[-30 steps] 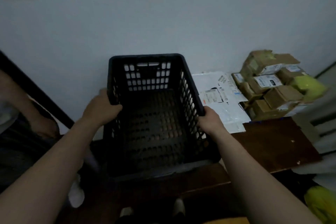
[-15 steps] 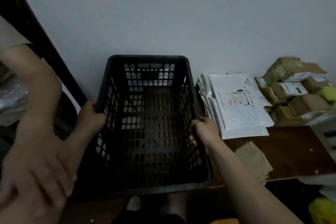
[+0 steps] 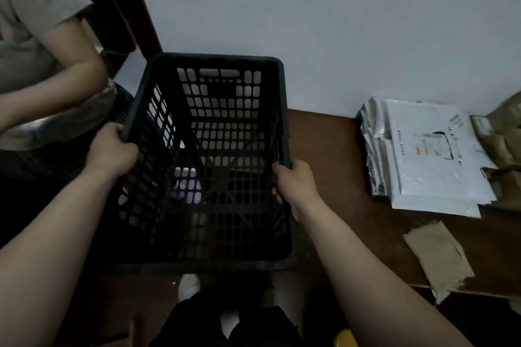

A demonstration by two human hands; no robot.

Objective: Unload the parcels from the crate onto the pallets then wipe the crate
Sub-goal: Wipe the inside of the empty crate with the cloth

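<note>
Black plastic crate (image 3: 217, 56) is centre frame, open side up, in front of the pale wall (image 3: 310, 22), w/ its right side by the left end of the brown wooden surface (image 3: 332, 166). Left grip (image 3: 111, 149) is curled round the left rim and right grip (image 3: 296, 186) round the right rim, both holding the crate. A stack of white mailer parcels (image 3: 423, 160) lies on the surface well to the right, brown cardboard parcels (image 3: 501, 138) just beside it at frame edge. 2nd person's arm (image 3: 56, 87) at far left.

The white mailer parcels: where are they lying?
In the head view the white mailer parcels lie stacked on the brown wooden board, right of the black crate and left of the cardboard boxes.
</note>
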